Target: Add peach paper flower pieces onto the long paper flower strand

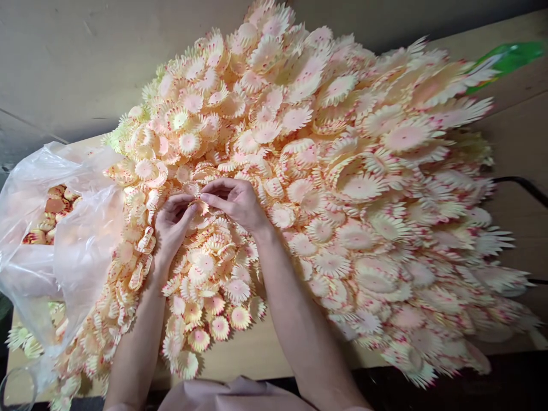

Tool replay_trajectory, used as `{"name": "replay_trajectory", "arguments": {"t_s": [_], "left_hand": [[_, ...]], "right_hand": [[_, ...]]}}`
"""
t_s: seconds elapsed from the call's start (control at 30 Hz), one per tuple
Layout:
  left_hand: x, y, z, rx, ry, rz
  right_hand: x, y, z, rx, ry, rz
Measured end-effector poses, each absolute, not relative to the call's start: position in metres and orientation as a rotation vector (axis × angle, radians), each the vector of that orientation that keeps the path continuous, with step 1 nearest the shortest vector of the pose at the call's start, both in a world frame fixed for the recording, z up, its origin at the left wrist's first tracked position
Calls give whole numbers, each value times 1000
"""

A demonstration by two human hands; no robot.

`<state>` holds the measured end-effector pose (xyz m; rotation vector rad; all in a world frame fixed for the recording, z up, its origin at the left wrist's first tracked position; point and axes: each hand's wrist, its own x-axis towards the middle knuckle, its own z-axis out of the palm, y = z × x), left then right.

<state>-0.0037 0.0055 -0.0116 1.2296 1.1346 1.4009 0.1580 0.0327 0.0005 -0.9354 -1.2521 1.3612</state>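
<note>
My left hand [173, 220] and my right hand [237, 202] meet over a large heap of pale cream and pink petal discs [295, 120], the fringed layers of artificial flowers with red-tipped edges. Between the fingertips of both hands is a small petal disc [204, 208], pinched from either side. Fingers partly cover it, so its full shape is hidden. Just below the hands lies a smaller group of petal discs [205, 265], which spreads down toward the table's front edge.
On the left sits a clear plastic bag [89, 240] with darker, red-edged pieces [55, 208] inside. Green plastic packaging [505, 60] pokes out at the back right. A dark cable [524, 185] runs along the right side. At the lower left is a clear round container [19, 388].
</note>
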Motion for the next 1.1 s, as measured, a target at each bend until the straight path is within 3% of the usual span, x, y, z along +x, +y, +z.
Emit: {"name": "replay_trajectory", "arguments": {"t_s": [0.7, 1.1], "left_hand": [[-3, 5, -6, 1155, 1298, 1581], [-3, 5, -6, 1144, 1277, 1565]], "right_hand": [[154, 34, -7, -982, -1253, 1182], [154, 32, -4, -942, -1683, 908]]}}
